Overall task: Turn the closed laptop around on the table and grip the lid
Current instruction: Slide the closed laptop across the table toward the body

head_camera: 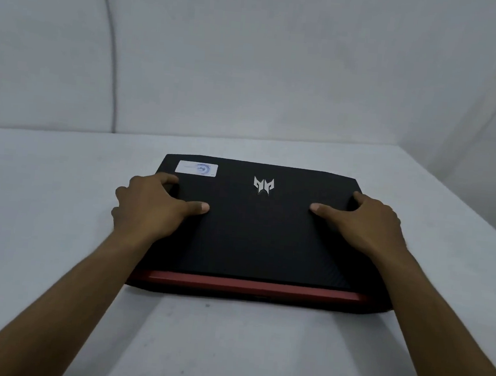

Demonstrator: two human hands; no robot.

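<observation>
Left hand point(151, 202) and right hand point(367, 222): laid spread upon the lid sides of the closed black laptop point(254, 234), fingers curled over its edges. Laptop: placed centrally on the white table point(42, 198), red strip nearest. Plain white walls point(252, 67) behind.

White table point(57, 200) fills lower half of view, surface matte, plain. Far edge runs across frame at mid-height, right edge slants down toward right border. Small dark speck point(207, 305) on table top, toward near edge, centre. Fainter smudges point(171, 312) just beside it, to left. White wall point(282, 70) behind far edge, second wall point(495, 120) along right edge, meeting at far right corner. Thin dark line point(113, 50) runs down back wall, curved, ending at table's far edge, left of centre.
</observation>
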